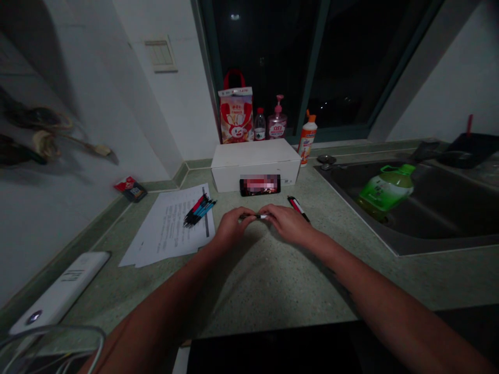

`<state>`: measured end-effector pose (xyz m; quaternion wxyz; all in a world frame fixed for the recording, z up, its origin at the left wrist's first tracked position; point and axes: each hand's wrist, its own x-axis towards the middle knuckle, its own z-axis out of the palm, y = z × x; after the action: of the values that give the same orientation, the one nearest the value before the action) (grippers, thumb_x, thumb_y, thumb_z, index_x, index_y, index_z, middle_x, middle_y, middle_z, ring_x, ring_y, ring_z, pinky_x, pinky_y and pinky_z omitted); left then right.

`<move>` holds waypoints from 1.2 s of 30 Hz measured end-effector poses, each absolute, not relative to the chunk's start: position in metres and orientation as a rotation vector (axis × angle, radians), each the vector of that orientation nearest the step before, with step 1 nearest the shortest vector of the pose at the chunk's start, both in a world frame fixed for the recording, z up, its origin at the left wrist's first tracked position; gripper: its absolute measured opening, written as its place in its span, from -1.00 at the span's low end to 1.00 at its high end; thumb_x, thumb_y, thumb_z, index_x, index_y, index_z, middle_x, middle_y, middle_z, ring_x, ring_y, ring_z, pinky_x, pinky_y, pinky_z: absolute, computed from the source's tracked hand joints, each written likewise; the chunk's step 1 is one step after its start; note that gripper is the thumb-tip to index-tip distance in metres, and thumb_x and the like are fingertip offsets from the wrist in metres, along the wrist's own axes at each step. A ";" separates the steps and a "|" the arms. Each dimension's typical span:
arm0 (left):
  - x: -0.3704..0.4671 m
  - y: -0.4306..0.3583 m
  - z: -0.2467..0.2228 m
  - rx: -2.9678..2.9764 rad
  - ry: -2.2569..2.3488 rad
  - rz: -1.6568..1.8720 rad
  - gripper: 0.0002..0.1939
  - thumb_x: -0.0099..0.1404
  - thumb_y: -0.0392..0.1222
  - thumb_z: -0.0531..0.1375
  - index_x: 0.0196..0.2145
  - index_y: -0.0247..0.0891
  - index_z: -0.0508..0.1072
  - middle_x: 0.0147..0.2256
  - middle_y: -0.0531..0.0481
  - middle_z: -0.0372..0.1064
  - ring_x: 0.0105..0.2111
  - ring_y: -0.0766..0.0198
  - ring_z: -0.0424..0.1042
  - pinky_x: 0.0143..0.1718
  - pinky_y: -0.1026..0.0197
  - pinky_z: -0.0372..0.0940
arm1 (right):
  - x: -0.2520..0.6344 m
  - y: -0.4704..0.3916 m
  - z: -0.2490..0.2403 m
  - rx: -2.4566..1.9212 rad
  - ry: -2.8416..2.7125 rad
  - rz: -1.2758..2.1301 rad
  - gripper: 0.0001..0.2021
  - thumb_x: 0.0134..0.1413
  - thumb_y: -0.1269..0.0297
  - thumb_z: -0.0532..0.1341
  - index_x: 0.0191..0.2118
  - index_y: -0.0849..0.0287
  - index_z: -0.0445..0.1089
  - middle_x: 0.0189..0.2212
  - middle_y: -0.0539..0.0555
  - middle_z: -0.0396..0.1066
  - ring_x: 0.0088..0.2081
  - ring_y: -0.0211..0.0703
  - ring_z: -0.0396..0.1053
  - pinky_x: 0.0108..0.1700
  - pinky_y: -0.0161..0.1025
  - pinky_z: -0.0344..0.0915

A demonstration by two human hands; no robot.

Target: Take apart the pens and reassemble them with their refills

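Note:
A slim pen [256, 216], dark with a pale part toward the right, is held level just above the counter between both hands. My left hand [233, 224] is closed, pinching its left end with thumb and fingers. At the other end, the fingertips of my right hand [286, 222] pinch it, covering its tip. Just beyond my right hand lie red and black pens [298, 208], partly hidden by that hand. A pile of blue, red and black pens [199, 211] rests on printed paper sheets [163, 228] to the left of my left hand.
A phone [260, 185] leans against a white box [253, 156]. Bottles and a red-handled bag [236, 117] stand behind it. To the right is a sink [421, 218] with a green jug [388, 189]. A long white object [66, 291] lies at left.

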<state>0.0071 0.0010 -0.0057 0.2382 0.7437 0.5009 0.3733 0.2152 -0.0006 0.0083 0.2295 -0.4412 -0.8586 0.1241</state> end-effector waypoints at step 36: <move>0.004 0.010 -0.014 1.685 1.216 1.186 -0.78 0.17 -0.13 0.29 -0.23 -0.25 0.48 -0.34 -0.03 0.53 -0.31 0.20 0.51 -0.21 0.15 0.38 | 0.216 0.005 0.003 -1.012 -2.207 0.571 -0.69 0.27 0.44 0.11 0.05 0.07 0.44 -0.06 0.12 0.52 -0.06 -0.07 0.46 -0.03 -0.12 0.34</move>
<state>0.0040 0.0105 -0.0143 0.3658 0.6555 0.4730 0.4612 0.2155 0.0054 0.0035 0.3181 -0.3845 -0.8390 0.2169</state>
